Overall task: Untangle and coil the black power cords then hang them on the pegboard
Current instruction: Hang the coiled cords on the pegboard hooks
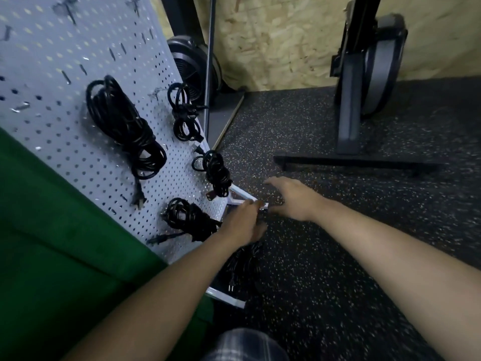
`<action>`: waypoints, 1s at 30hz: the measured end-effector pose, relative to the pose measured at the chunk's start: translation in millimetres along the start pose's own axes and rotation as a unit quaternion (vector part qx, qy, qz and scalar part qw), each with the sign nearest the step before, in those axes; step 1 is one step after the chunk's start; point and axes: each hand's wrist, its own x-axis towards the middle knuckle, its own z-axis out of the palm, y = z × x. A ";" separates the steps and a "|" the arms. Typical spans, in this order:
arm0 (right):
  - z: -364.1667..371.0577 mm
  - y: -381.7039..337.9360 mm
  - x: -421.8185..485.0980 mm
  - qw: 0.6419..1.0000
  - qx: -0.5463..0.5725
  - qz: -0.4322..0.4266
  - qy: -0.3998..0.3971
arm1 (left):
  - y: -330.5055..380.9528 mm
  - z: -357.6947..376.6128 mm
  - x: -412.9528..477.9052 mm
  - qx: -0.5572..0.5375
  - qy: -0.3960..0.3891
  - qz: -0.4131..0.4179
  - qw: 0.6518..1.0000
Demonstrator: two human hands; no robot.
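Note:
A white pegboard (78, 105) leans at the left with several coiled black power cords on it: a large coil (122, 128), a small one (183, 113), another (216, 175) and a low one (187, 220). One more black cord (244, 267) lies loose on the floor by the board's white base frame (242, 196), partly hidden under my left forearm. My left hand (242, 222) reaches to the end of that frame, fingers stretched out and blurred. My right hand (294, 199) hovers over the floor beside it, fingers spread, holding nothing.
Green fabric (65, 256) covers the lower left. Speckled black rubber floor (364, 230) spreads to the right. A dark machine stand with a flat foot (359, 162) stands behind, a fan (190, 66) and a metal pole (209, 61) by the wooden wall.

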 end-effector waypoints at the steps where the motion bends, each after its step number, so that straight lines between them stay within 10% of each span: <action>1: 5.6 4.1 1.2 1.000 -0.009 0.000 -0.011 | -8.8 17.5 5.2 -0.004 -0.029 -0.014 0.999; 11: 36.7 32.6 13.0 0.996 -0.037 0.021 -0.079 | -86.3 154.2 19.6 -0.113 -0.166 -0.206 0.958; 17: 49.5 45.4 10.0 0.993 -0.041 0.035 -0.107 | -89.0 193.6 16.8 -0.127 -0.098 -0.245 0.956; 30: 4.7 23.8 -19.1 0.997 -0.038 0.021 -0.064 | -2.4 56.8 11.2 -0.340 -0.074 -0.163 0.923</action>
